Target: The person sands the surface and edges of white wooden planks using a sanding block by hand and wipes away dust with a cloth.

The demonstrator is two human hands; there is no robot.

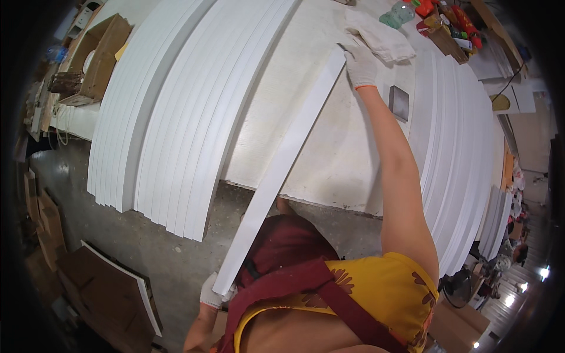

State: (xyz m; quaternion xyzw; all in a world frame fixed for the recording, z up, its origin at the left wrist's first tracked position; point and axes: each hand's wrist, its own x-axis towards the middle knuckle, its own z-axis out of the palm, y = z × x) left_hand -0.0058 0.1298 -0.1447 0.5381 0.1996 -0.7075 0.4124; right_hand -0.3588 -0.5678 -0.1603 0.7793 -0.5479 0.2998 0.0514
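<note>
A long white painted strip of board [283,167] slants from near my body up across the worktable. My left hand [213,292], in a white glove, is closed around its near end, beyond the table's edge. On the far end my right hand [360,66], in a white glove with an orange cuff, is closed with its fingers at the strip's corner. A small dark edge shows at that corner; I cannot tell what it is. Right of my right forearm lies a grey rectangular block [399,103]. A crumpled white cloth [385,41] rests just beyond my right hand.
Rows of white strips [194,117] lie side by side on the left of the white table [329,141], with more strips [456,147] at right. A wooden box [100,65] stands far left. A green plastic bottle [400,13] lies far right. Brown panels [109,294] lean below left.
</note>
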